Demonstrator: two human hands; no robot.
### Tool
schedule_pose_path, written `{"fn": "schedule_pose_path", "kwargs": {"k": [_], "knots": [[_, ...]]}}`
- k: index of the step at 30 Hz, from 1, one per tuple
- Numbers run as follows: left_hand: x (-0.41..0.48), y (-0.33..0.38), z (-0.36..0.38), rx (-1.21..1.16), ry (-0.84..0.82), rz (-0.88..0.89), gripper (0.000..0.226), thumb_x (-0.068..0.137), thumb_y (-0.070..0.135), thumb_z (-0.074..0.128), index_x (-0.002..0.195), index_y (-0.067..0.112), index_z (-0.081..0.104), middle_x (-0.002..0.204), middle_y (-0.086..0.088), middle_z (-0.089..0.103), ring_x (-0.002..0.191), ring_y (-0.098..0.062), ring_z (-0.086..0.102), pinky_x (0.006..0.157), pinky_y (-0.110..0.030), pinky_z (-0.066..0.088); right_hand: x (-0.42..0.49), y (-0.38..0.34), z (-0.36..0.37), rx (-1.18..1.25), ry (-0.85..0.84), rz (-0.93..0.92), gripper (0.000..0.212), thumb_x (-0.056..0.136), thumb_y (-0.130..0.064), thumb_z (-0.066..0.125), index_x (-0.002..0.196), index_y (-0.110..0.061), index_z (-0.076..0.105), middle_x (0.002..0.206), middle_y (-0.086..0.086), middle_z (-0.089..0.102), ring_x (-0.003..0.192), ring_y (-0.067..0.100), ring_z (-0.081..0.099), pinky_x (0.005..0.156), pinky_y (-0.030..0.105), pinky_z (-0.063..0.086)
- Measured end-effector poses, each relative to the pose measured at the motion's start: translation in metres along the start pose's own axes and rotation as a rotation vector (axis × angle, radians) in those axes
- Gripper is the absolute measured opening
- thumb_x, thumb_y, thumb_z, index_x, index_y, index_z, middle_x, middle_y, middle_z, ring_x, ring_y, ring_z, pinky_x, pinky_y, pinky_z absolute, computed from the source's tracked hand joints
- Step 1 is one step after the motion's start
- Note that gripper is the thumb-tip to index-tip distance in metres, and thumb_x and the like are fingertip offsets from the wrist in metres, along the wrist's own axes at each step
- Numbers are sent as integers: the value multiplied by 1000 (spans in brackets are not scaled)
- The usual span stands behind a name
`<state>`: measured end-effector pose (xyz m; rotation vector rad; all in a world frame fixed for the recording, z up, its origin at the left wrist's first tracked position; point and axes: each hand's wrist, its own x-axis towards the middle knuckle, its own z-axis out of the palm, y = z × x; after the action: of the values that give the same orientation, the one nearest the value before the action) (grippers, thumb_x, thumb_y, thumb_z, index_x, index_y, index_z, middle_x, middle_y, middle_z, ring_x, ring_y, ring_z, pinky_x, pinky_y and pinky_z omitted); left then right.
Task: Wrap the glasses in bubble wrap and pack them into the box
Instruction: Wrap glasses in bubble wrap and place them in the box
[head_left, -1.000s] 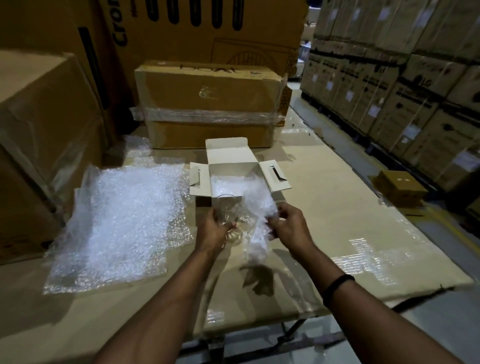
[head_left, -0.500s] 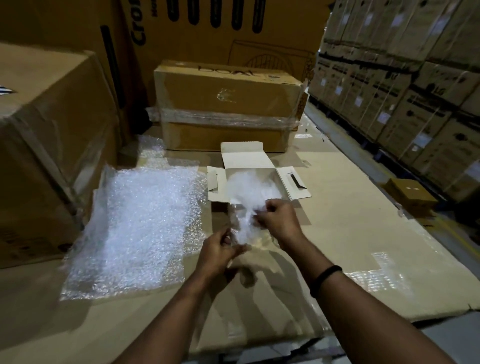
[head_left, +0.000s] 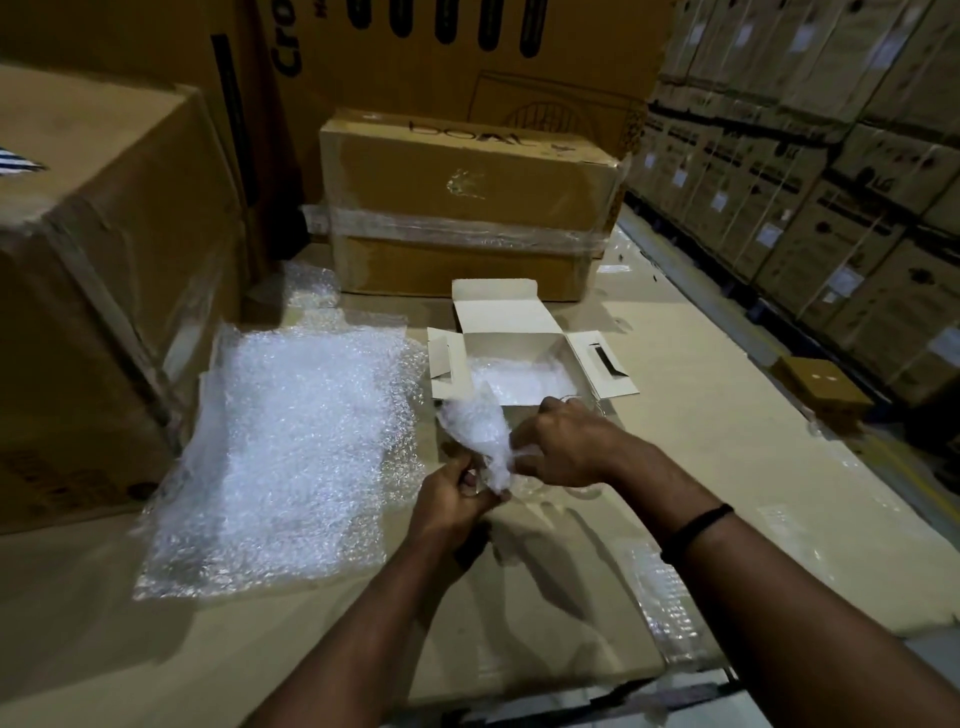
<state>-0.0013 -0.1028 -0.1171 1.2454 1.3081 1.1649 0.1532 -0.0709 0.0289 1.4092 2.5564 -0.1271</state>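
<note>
My two hands meet just in front of the small white box (head_left: 511, 317), whose flaps stand open. A crumpled piece of bubble wrap (head_left: 475, 428) runs between the hands. My left hand (head_left: 454, 501) pinches its lower end. My right hand (head_left: 563, 449) closes over a clear glass (head_left: 584, 408); only the glass's rim and some curved edges show past the fingers. Part of the glass is under the wrap. More bubble wrap (head_left: 524, 379) lies inside the box.
A stack of flat bubble wrap sheets (head_left: 291, 457) lies to the left on the cardboard-covered table (head_left: 701, 467). Large cartons stand at the left (head_left: 104, 291) and behind the box (head_left: 467, 208). Stacked cartons (head_left: 831, 182) line the aisle on the right, and a small brown box (head_left: 821, 387) sits on the floor.
The wrap has gone from hanging loose in my right hand to being bunched between both hands. My right hand has come over the glass, and my left hand has dropped to the wrap's lower end.
</note>
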Motion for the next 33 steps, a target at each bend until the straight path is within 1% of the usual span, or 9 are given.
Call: {"fn": "schedule_pose_path", "kwargs": {"k": [2, 6, 10, 17, 19, 24, 27, 30, 33], "knots": [[4, -2, -4, 89, 11, 23, 46, 60, 42, 84, 101, 29, 67, 87, 2, 71, 84, -25, 68, 75, -48, 56, 6, -9, -2, -12, 34, 17, 26, 96, -45, 46, 90, -27, 65, 106, 3, 69, 108, 27, 50, 84, 36, 36], [3, 2, -6, 122, -2, 30, 31, 63, 38, 85, 82, 31, 60, 73, 3, 62, 67, -20, 59, 60, -38, 52, 14, -27, 0, 15, 274, 112, 19, 90, -35, 59, 104, -28, 69, 103, 2, 70, 103, 27, 56, 73, 31, 30], [1, 1, -3, -5, -5, -27, 32, 64, 26, 88, 77, 29, 59, 70, 3, 51, 65, -19, 52, 54, -38, 50, 14, -34, 10, 64, 525, 68, 40, 75, -14, 73, 111, -23, 59, 105, 1, 66, 90, 27, 56, 65, 31, 30], [0, 4, -3, 23, -4, 20, 29, 67, 21, 87, 82, 28, 63, 73, 5, 65, 68, -9, 62, 59, -31, 56, 2, -11, 14, -70, 302, -80, 37, 82, -14, 50, 108, -33, 70, 115, -15, 67, 99, 14, 44, 75, 33, 28], [0, 2, -3, 46, -15, 19, 33, 63, 31, 87, 88, 33, 65, 79, 2, 68, 75, -17, 65, 63, -45, 58, 0, -10, 10, -81, 200, -81, 40, 86, -17, 46, 116, -34, 67, 117, -10, 67, 105, 15, 43, 80, 35, 30], [-3, 3, -3, -1, 4, -27, 36, 69, 10, 83, 97, 25, 67, 87, 9, 71, 88, -19, 67, 76, -37, 58, 11, -26, 0, -115, -172, -78, 35, 92, -21, 44, 122, -23, 62, 123, 5, 62, 126, 26, 39, 104, 44, 27], [-1, 2, -2, -19, 11, -41, 47, 66, 19, 84, 110, 24, 67, 97, 3, 72, 98, -26, 67, 81, -53, 57, 6, -16, -2, 31, 29, -51, 43, 84, -9, 51, 119, -29, 64, 122, 0, 65, 120, 22, 49, 99, 40, 31], [0, 6, -3, 83, 18, 46, 63, 62, 35, 84, 122, 26, 65, 104, 8, 73, 99, -18, 68, 81, -40, 57, 0, -6, 0, 35, 321, -84, 52, 78, -2, 54, 121, -30, 61, 124, -9, 64, 112, 21, 51, 87, 38, 31], [0, 7, -5, 141, 31, 40, 57, 66, 27, 86, 119, 27, 66, 99, 10, 73, 94, -15, 68, 78, -29, 56, 3, -10, 7, -45, 209, -158, 51, 84, -5, 55, 129, -29, 56, 136, -11, 56, 117, 20, 44, 85, 37, 29]]}}
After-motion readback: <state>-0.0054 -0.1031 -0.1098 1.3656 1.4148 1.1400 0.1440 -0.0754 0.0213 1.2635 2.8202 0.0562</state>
